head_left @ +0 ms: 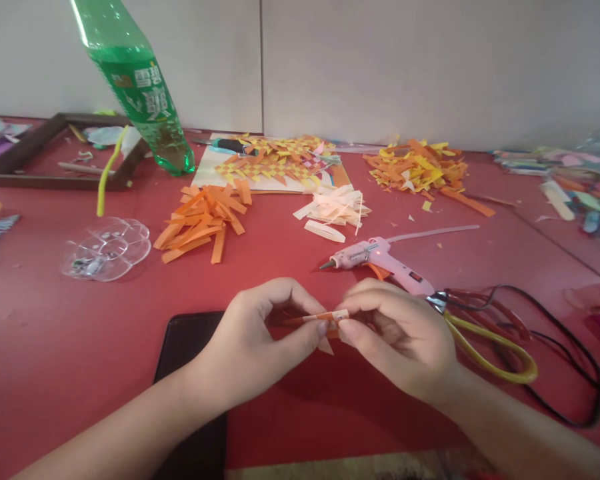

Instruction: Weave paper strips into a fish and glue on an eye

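Note:
Between both hands, above the red table, is a small piece of folded orange and cream paper strips (pixel 325 317). My left hand (pixel 275 333) pinches its left part between thumb and fingers. My right hand (pixel 400 330) grips the right end with thumb and fingertips; its other fingers curl behind. A pointed cream end hangs below the left thumb. Beyond the hands lie a pile of orange paper strips (pixel 203 220) and a smaller pile of cream strips (pixel 337 207). A pink glue gun (pixel 375 257) rests just past my right hand.
Yellow-handled scissors (pixel 495 350) and a black cable (pixel 575 333) lie at right. A black flat device (pixel 190 347) is under my left arm. Farther back are a green bottle (pixel 140 87), a dark frame (pixel 40 180), a clear dish (pixel 110 250), a woven paper piece (pixel 270 163) and yellow-orange scraps (pixel 417 167).

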